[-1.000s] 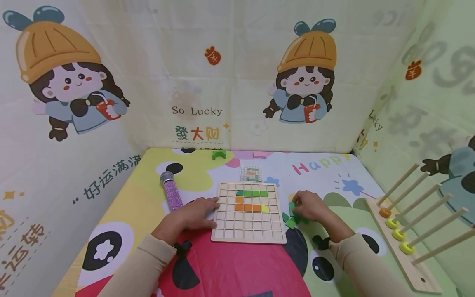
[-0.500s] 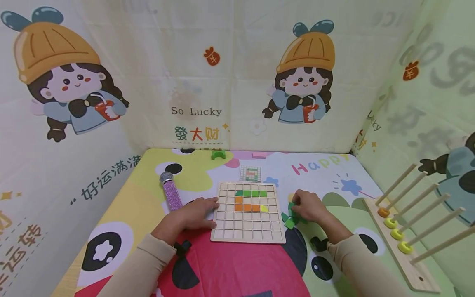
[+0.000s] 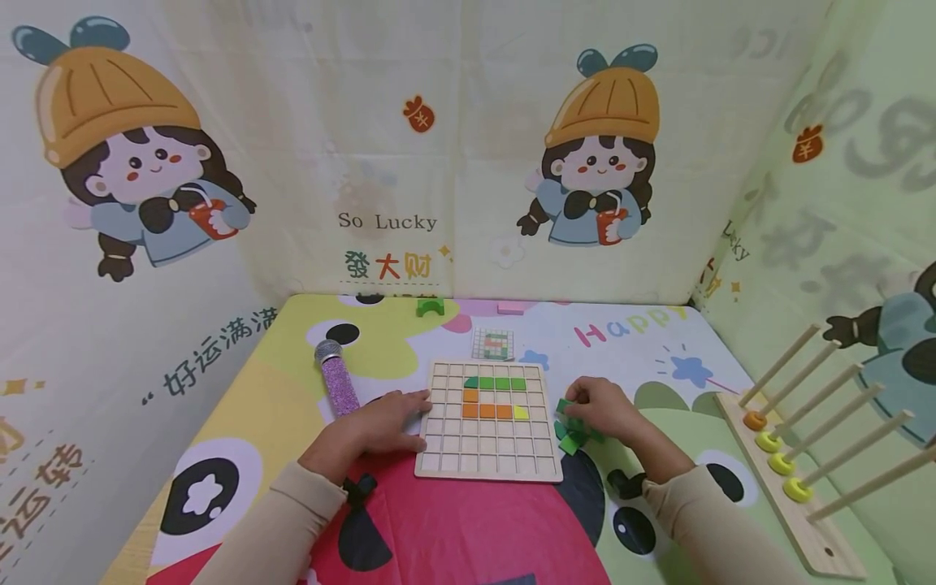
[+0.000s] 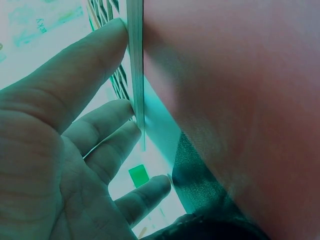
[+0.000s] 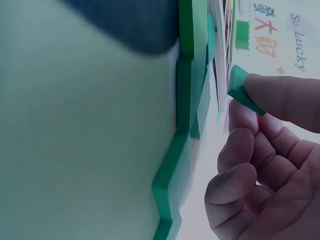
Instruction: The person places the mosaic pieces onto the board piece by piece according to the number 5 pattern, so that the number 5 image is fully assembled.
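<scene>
Grid board (image 3: pixel 488 465), pale wood, one: flat on the desk (image 3: pixel 132 556), between the two hands, divided into small square compartments. Contents, all in the upper half: a row of one teal tile (image 3: pixel 471 382) with a rounded corner and three green tiles (image 3: pixel 501 383); beneath the teal tile, a column of two orange tiles (image 3: pixel 470 396); from the lower of these, a row running right, with two further orange tiles and, at its end, a yellow tile (image 3: pixel 521 413).

Left hand (image 3: pixel 386 421), one: fingers extended and spread, fingertips touching the board's left edge.

Right hand (image 3: pixel 598 406), one: near the board's right edge, pinching a small green piece (image 5: pixel 238 82) between thumb and fingers, the other fingers curled.

Loose green pieces (image 3: pixel 573 441), several: heaped on the desk under and beside the right hand, some overlapping; exact count hidden.

Peg rack (image 3: pixel 834 552), wooden, one: at far right, its slanting pegs bearing one orange ring (image 3: pixel 755 420) and three yellow rings (image 3: pixel 782 464), each at a peg's foot.

Pattern card (image 3: pixel 493 344), one: just beyond the board, printed with a coloured grid.

Microphone (image 3: pixel 339 386), purple glitter handle, one: left of the board.

Green arch block (image 3: pixel 430 307) and pink block (image 3: pixel 510 308), one each: at the desk's far edge.
</scene>
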A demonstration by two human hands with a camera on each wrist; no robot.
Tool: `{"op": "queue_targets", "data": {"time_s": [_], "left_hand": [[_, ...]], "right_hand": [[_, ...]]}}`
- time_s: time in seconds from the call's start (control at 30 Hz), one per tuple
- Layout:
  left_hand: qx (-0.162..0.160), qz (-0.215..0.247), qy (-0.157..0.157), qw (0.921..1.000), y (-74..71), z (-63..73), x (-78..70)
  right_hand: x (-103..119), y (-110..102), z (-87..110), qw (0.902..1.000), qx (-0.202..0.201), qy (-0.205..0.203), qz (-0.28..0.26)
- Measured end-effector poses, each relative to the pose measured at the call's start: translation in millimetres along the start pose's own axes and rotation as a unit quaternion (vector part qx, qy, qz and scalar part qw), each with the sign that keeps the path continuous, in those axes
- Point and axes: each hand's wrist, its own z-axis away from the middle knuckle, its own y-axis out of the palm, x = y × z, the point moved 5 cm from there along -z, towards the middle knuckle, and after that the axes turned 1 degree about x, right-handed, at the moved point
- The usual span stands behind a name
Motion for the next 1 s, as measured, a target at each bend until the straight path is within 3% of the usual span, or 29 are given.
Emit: {"op": "queue_targets", "data": {"time_s": [0.2,0.47,1.0], "left_hand": [[-0.006,0.003,0.013,0.9999,-0.4,1.0,-2.0],[0.0,-0.005,0.006,1.0,-1.0,-0.6,-2.6],[0.003,-0.011,0.001,0.9999,0.3,-1.2,-1.4]], "right_hand": [[8,14,-2.0,0.9995,0.012,0.005,-0.029],[28,32,-4.0,0.9979,0.04,-0.023,-0.045],[53,43,-2.6,0.9955,0.077,-0.055,-0.004]]}}
